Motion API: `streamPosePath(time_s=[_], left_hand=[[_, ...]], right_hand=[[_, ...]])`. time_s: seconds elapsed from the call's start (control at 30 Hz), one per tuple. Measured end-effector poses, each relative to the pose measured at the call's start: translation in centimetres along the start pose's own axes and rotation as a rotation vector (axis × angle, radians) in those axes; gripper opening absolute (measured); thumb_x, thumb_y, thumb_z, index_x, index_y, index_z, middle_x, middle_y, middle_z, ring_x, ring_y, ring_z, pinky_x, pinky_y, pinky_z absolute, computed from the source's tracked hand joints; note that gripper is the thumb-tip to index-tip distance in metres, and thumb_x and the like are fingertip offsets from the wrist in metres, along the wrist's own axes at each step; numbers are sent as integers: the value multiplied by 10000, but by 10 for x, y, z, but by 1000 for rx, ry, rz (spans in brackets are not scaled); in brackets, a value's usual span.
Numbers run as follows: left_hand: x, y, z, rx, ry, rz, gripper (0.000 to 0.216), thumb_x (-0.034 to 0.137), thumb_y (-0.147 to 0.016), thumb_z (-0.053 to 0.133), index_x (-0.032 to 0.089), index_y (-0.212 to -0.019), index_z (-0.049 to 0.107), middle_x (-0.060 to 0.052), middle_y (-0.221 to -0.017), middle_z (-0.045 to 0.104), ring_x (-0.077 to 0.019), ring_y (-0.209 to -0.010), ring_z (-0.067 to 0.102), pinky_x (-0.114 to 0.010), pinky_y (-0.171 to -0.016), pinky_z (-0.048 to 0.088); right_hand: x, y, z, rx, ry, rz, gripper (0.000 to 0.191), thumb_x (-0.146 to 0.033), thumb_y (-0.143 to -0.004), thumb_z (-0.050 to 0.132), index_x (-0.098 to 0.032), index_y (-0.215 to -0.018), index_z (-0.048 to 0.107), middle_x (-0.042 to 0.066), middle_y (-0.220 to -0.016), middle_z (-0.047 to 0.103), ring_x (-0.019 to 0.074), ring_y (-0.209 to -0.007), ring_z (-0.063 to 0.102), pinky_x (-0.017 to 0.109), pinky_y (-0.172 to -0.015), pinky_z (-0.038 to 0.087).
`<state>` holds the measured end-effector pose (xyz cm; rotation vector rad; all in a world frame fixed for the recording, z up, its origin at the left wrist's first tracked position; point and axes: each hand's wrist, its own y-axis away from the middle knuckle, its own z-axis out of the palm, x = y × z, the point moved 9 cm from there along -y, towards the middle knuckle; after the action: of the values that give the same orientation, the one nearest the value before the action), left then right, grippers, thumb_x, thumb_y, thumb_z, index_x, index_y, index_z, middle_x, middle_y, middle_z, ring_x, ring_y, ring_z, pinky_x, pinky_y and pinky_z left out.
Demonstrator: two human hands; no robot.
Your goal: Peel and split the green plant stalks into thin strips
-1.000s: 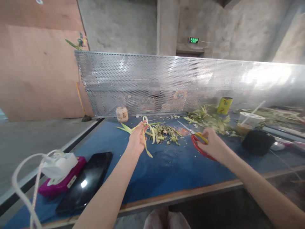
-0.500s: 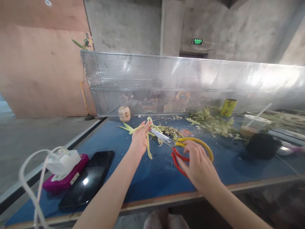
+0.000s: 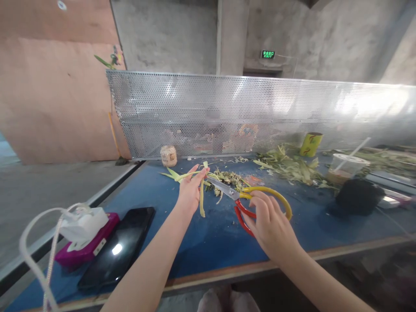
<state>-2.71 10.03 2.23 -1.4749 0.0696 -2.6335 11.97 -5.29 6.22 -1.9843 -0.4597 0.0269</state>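
Between the fingers of my left hand (image 3: 190, 190) are pale green leaf strips (image 3: 202, 203); one hangs down and others stick out to the left. My right hand (image 3: 271, 219) is wrapped round the handles of a pair of scissors (image 3: 229, 190), one handle yellow and one red. The scissor blades point left, with their tips right by my left fingertips. Whether the tips touch a strip is hard to make out. Behind the blades lies a pile of dry, shredded plant scraps (image 3: 229, 177) on the blue tabletop (image 3: 208, 242).
At left are a black phone (image 3: 118, 247) and a purple power strip (image 3: 86, 251) with a white plug and cables. A jar (image 3: 168, 156) stands at the back. On the right are leaves (image 3: 289, 167), a yellow can (image 3: 311, 144), a plastic cup (image 3: 346, 167) and a black object (image 3: 359, 197).
Both hands keep nearly the same place and grip. The upright strip end above my left fingers sits slightly lower and looks straighter. The whole view has shifted slightly.
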Motion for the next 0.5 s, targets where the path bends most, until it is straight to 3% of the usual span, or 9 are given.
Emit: streamPosePath(time_s=[0.23,0.5], left_hand=[[0,1,1,-23,9,10,505,244,-605,697,142,-1070,528,-37,-809,675,-95,-641,566,-212,-561,389],[-5,1,-1,33,7,-32,367,214,-652,661,128,-991,552,-37,-775,675,-85,-572,554,-210,-539,410]], right_hand=[[3,0,3,-24,-13,-7,80,-157,-801,438,-148,-875,410,148,-901,574,241,-845,545,354,-644,489],[4,2,6,-50,-1,-5,100,-156,-803,428,-148,-903,430,141,-915,582,235,-836,553,355,-655,482]])
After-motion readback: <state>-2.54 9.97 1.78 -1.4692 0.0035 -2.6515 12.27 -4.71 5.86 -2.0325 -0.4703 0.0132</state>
